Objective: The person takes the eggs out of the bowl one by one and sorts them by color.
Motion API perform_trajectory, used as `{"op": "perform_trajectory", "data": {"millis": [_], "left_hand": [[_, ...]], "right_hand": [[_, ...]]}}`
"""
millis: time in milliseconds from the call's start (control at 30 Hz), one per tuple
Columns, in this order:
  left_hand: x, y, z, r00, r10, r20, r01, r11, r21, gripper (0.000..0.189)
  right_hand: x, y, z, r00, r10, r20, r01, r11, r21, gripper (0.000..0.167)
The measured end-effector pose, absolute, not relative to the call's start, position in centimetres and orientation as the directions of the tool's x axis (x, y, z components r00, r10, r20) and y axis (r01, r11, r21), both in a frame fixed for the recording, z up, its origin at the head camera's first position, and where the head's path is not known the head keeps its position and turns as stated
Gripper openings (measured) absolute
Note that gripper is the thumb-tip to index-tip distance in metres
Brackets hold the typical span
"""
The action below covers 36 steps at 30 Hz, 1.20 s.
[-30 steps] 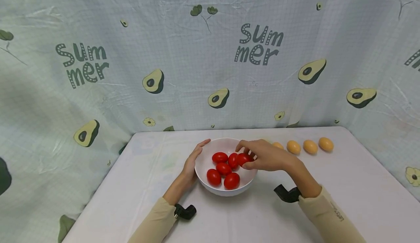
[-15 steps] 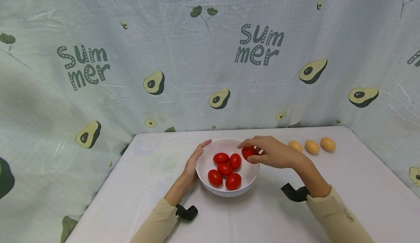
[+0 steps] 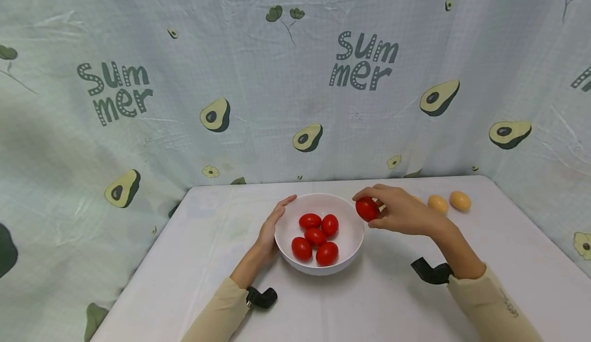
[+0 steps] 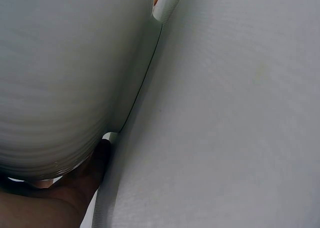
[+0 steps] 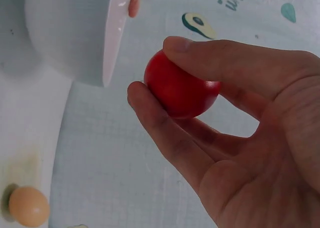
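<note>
Look at the red egg shape (image 3: 367, 209) up by the white bowl (image 3: 323, 271). It is just outside the bowl's right rim, a little toward the far side, and the right wrist view shows a gap between it and the bowl. Your right hand (image 3: 394, 211) has it, so that hand is the near one. Your thumb is on one side and your fingers are on the other, bent only a little, just wide enough to pinch it. It looks almost round from here, so you can't be sure which way its long side points.

Your left hand (image 3: 271, 229) is on the bowl's left side. Its fingers lie quite straight along the outside, touching the bowl but not curled round it. You can't see its thumb well.

Five red egg shapes (image 3: 315, 237) sit in the bowl. The yellow egg shapes (image 3: 460, 201) are well off to the bowl's right, and your right hand covers part of one.

Half a second ago, the held red one was over the inside of the bowl. Now it is past the rim. Your left hand and the bowl look the same.
</note>
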State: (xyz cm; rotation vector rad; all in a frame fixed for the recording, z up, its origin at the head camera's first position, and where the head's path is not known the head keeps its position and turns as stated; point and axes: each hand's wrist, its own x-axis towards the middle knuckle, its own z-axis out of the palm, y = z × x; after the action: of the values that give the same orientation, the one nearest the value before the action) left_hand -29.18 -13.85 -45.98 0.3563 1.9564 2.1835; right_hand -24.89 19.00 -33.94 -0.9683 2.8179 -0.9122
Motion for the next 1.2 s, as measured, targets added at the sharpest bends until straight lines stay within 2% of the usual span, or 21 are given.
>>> {"op": "perform_trajectory", "data": {"millis": [567, 1200], "left_hand": [[-29.0, -13.8, -45.7, -0.956, 0.292, 0.036, 0.010, -0.091, 0.996, 0.053], [-28.7, -13.7, -45.6, -0.959, 0.281, 0.035, 0.011, -0.087, 0.996, 0.050]], "right_hand": [[-25.5, 22.7, -35.3, -0.837, -0.531, 0.133, -0.500, 0.643, -0.580, 0.049], [-26.7, 25.6, -36.8, -0.893, -0.450, -0.028, -0.351, 0.733, -0.582, 0.049]]}}
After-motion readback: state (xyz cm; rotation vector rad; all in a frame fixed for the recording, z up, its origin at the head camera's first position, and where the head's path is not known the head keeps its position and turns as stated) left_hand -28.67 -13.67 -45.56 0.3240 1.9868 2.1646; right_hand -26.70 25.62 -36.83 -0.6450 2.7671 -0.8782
